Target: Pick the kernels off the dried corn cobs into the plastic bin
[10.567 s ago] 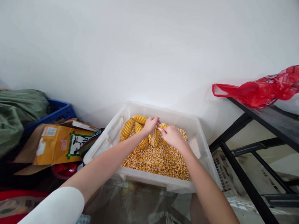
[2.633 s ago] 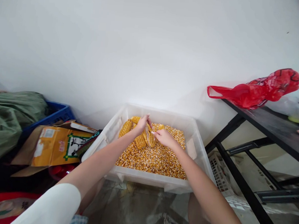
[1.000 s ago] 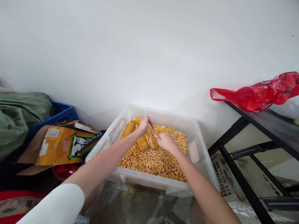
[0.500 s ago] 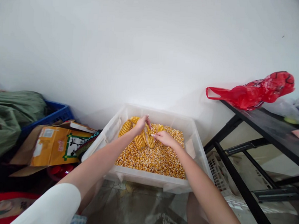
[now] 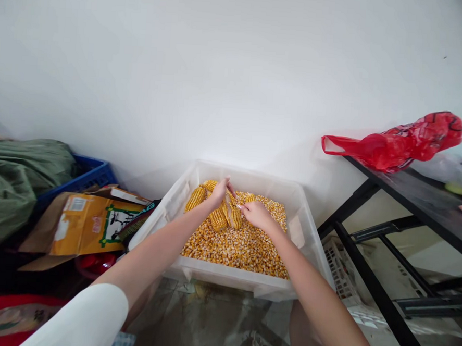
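My left hand [image 5: 220, 190] is closed around the upper end of a partly shelled corn cob [image 5: 234, 218], which shows a pale stripe between its yellow kernels. My right hand [image 5: 255, 214] has its fingers curled against the right side of the same cob, and its fingertips are partly hidden. More yellow corn cobs [image 5: 195, 197] lie to the left of and below my left hand, and the tip of another shows behind my right hand. Under them, loose corn kernels [image 5: 230, 251] spread over the floor of a translucent plastic bin [image 5: 224, 278].
To the left are a torn yellow cardboard box [image 5: 91, 219], a blue crate [image 5: 94, 172] and a green cloth [image 5: 15, 180]. A black-framed table [image 5: 429, 195] stands on the right, bearing a red plastic bag [image 5: 397, 146]. A white basket [image 5: 340, 273] sits beneath it. The white wall is behind the bin.
My right fingers have curled in more at the cob, where they were stretched out before. My left hand keeps its hold. The whole view has shifted slightly.
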`<state>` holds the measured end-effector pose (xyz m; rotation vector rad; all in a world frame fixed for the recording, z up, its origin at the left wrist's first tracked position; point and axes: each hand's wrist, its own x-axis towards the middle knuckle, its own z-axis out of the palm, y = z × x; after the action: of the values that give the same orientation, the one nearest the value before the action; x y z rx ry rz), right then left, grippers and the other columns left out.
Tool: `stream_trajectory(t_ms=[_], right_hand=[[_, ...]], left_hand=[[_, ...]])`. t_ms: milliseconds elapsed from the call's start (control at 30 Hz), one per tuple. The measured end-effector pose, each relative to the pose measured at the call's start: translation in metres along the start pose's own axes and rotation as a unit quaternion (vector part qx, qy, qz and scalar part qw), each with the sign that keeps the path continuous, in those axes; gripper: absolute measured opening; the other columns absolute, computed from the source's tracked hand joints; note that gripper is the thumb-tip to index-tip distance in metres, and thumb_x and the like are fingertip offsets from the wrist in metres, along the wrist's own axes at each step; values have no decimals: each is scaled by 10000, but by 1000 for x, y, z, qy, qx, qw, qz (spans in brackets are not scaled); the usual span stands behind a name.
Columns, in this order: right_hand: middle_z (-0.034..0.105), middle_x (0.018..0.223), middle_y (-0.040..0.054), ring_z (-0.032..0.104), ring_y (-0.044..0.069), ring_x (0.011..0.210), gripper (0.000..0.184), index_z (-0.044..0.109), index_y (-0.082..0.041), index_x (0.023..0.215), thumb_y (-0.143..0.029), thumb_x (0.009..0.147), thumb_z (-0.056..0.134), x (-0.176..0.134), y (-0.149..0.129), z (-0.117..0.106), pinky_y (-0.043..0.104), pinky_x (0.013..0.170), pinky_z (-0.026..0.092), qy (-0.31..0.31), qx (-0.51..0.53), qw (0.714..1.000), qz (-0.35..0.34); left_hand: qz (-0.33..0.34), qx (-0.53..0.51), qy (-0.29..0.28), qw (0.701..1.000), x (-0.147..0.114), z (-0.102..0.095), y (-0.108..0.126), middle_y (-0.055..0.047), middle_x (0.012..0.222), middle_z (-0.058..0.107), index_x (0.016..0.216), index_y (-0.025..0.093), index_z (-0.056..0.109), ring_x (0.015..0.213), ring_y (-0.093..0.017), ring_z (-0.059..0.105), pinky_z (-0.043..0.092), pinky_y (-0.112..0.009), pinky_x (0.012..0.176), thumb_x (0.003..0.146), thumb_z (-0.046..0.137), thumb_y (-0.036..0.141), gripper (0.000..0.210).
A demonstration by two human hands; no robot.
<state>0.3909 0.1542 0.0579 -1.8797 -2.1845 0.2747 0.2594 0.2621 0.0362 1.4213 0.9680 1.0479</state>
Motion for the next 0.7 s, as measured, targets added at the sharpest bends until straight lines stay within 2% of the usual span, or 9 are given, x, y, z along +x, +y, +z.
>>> stream_trajectory(t_ms=[133, 333, 467, 567, 700], right_hand=[[673, 797, 128, 578, 176, 695, 424, 685, -127, 806, -348, 915, 340, 0, -12, 4, 266, 626, 336, 7, -50, 998, 28], [668, 805, 157, 586, 196, 708, 427, 687, -111, 805, -361, 906, 355, -1, -20, 6, 276, 628, 342, 9, -54, 997, 52], [641, 693, 90, 541, 145, 620, 421, 661, -127, 722, -357, 911, 363, 0, -8, 6, 243, 584, 328, -1, 22, 1000, 19], [556, 563, 16, 471, 105, 527, 412, 630, -128, 672, -374, 901, 392, 3, 7, 8, 219, 526, 292, -26, 106, 994, -4], [465, 498, -32, 414, 90, 487, 421, 638, -120, 717, -429, 887, 408, 5, 21, 11, 208, 506, 271, -52, 166, 985, -13]], left_hand=[[-11, -30, 5, 999, 1, 1, -2, -65, 449, 550, 474, 176, 512, 563, -173, 548, 413, -285, 675, 805, 264, 511, 532], [-10, -22, 14, 1000, -5, 4, 5, -60, 438, 542, 464, 177, 503, 536, -168, 533, 401, -295, 692, 816, 277, 473, 513], [-12, -37, 1, 999, -7, 4, 6, -59, 439, 538, 463, 179, 496, 549, -172, 538, 409, -293, 671, 813, 280, 489, 516], [-7, -34, -15, 999, -6, 3, 6, -53, 440, 534, 460, 178, 495, 546, -167, 537, 412, -284, 650, 802, 301, 504, 511], [-20, -53, -71, 996, -7, 2, 9, -50, 428, 525, 467, 176, 493, 491, -159, 521, 404, -282, 594, 799, 302, 502, 503]])
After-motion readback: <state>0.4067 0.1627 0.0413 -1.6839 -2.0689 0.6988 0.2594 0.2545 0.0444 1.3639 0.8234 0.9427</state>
